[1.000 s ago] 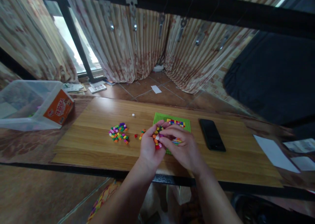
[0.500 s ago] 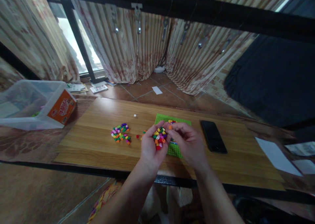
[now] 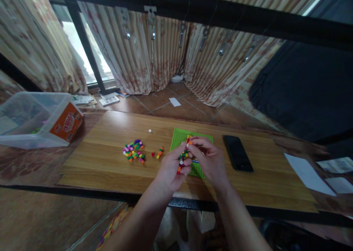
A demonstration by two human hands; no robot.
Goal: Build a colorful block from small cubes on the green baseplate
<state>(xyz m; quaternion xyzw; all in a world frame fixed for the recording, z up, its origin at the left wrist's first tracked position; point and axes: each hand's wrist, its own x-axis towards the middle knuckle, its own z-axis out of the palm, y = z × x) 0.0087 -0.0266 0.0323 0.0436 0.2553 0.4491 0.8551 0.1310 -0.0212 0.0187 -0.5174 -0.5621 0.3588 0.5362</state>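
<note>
My left hand (image 3: 171, 167) is curled around a handful of small coloured toy bricks (image 3: 181, 162), which show between its fingers. Close beside it, my right hand (image 3: 208, 159) pinches an orange toy brick (image 3: 190, 143) at its fingertips, touching or nearly touching the left thumb. A whitish bit shows right by the orange brick. Both hands are over a green studded baseplate (image 3: 176, 136), hiding much of it. Some coloured bricks on the plate show partly behind the fingers.
On the wooden board (image 3: 104, 133) lie a pile of coloured bricks (image 3: 134, 150), a small cluster (image 3: 160, 153), a red brick (image 3: 152, 154) and a white brick (image 3: 150, 131). A black phone (image 3: 237, 153) is right of the plate. A clear plastic bin (image 3: 35, 118) stands far left.
My left hand has turned and closed more over its bricks, its thumb now near the orange brick. The small cluster has come into fuller view. The camera view has shifted slightly.
</note>
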